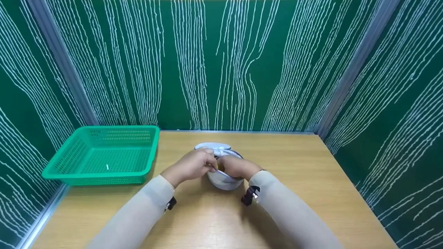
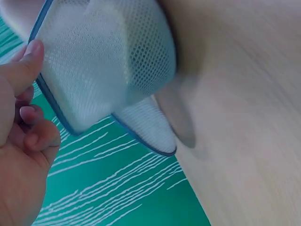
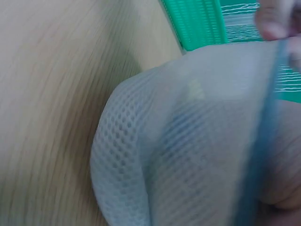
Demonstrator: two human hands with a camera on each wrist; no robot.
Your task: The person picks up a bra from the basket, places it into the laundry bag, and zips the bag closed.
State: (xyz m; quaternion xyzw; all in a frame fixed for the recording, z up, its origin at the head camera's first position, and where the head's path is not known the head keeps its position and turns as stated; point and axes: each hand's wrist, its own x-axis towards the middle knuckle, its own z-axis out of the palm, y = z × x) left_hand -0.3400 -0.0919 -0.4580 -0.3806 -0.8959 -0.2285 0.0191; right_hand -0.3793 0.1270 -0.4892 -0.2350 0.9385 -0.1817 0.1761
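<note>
I see a green basket (image 1: 104, 180) at left. In the middle, the left hand (image 1: 194, 165) pinches a white bag (image 1: 224, 183); the right hand (image 1: 238, 166) is inside, I can't tell its grip. Wooden worktop (image 1: 211, 224), green walls (image 1: 221, 69).

On table (image 1: 294, 155): basket (image 1: 104, 181) left, bag (image 1: 225, 182) to its right; panels (image 1: 270, 79) behind and at both sides.

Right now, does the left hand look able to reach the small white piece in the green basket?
Probably yes, if the left hand releases the mesh bag: the green basket is open above, and nothing covers the white piece.
</note>
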